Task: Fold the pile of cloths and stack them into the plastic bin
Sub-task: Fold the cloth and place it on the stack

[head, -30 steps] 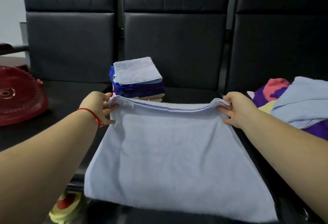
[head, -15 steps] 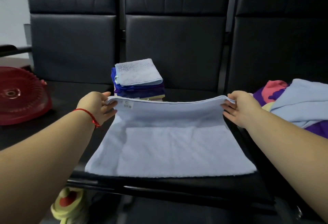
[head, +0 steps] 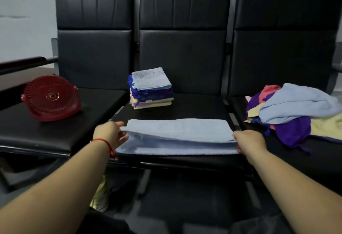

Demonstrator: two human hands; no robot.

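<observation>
A light blue cloth [head: 177, 135] lies folded over on the front of the middle black seat, its upper layer slightly raised above the lower one along the near edge. Behind it on the same seat stands a neat stack of folded cloths [head: 151, 89], light blue on top, with blue, purple, pink and yellow beneath. On the right seat lies a loose pile of unfolded cloths [head: 296, 111] in light blue, purple, pink and pale yellow.

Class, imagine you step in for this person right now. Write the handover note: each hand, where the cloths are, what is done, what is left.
Left hand pinches the left end of the light blue terry cloth; right hand grips its right end.
The cloth lies on the middle black seat, its upper layer not yet laid flat.
Done: a stack of folded cloths behind it.
Left: finish this fold; fold the loose pile of mixed cloths on the right seat. No plastic bin in view.
</observation>
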